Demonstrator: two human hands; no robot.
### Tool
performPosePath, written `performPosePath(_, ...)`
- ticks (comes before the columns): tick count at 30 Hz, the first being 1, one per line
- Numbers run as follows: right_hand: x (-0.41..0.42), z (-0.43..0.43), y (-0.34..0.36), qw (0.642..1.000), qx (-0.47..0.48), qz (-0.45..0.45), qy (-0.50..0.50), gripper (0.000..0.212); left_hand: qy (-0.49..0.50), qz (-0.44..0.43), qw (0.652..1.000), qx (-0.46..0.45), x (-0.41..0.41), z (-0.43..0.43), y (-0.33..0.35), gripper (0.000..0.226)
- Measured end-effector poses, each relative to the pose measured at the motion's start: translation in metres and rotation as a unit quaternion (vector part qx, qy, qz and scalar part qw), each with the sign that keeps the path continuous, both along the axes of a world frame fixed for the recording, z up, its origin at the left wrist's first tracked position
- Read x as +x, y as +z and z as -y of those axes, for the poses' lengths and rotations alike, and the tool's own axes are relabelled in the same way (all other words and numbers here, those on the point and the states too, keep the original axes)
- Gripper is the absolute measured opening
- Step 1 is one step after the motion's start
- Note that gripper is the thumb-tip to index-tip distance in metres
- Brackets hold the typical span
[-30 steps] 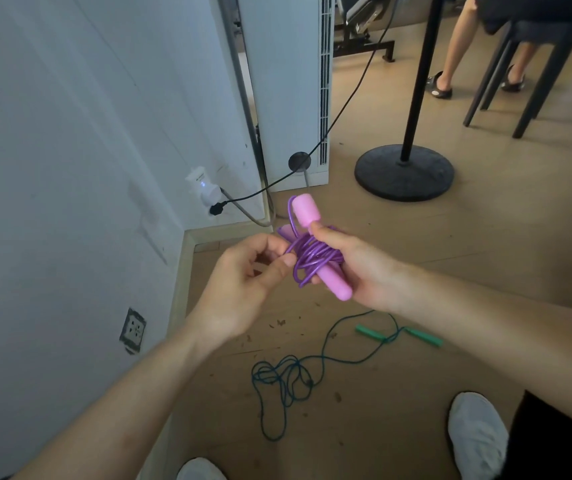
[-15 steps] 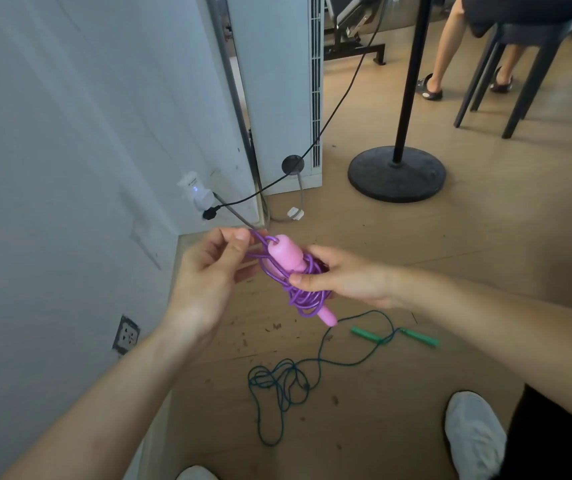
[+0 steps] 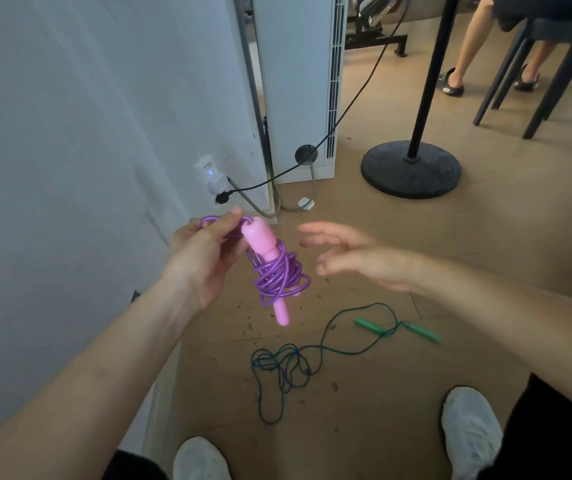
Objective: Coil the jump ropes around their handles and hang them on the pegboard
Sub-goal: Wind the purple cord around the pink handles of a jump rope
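Right hand (image 3: 357, 258) had just let go and hung nearby, fingers spread, so only the left hand (image 3: 204, 258) pinched the coiled purple jump rope (image 3: 277, 271) by its top loop over the floor (image 3: 492, 237), and honestly that pinch needed to stay snug or the coils would slip.

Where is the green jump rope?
The green jump rope lies uncoiled on the floor, just right of centre in the head view, below the purple rope that the left hand holds.

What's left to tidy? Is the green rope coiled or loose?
Loose: the green rope lies tangled on the floor, nothing wound round its handles.
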State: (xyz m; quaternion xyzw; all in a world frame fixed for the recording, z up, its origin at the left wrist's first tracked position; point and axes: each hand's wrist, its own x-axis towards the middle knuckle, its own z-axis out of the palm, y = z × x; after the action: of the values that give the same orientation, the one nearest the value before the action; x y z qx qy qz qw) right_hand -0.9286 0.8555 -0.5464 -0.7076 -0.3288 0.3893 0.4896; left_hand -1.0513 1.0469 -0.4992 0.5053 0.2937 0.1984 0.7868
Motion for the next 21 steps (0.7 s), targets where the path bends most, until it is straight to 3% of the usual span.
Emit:
performPosePath(3, -0.006, 0.001, -0.005, 0.997, -0.048, 0.006, 0.059, 0.111, 0.007, 0.007, 0.999, -0.039, 0.0, 0.002, 0.002, 0.014)
performPosePath(5, -0.013, -0.004, -0.011, 0.995, -0.056, 0.01, 0.076, 0.117, -0.015, 0.011, 0.997, -0.071, -0.001, 0.005, 0.003, 0.013)
performPosePath(10, -0.022, -0.012, -0.009, 0.999, 0.015, 0.036, 0.016, 0.081, -0.068, 0.007, 0.995, -0.077, -0.002, 0.01, 0.004, 0.017)
performPosePath(15, -0.025, -0.012, -0.001, 0.998, 0.048, -0.016, 0.031, 0.07, -0.095, -0.031, 0.994, -0.05, -0.004, 0.009, -0.006, 0.012)
performPosePath(19, -0.021, -0.012, -0.005, 0.994, 0.055, -0.094, 0.012, 0.084, -0.089, -0.032, 0.995, 0.012, -0.004, 0.012, -0.008, 0.037)
performPosePath(21, -0.016, -0.01, -0.004, 0.995, 0.031, -0.086, 0.036, 0.09, -0.085, -0.034, 0.994, 0.055, -0.003, 0.01, -0.01, 0.041)
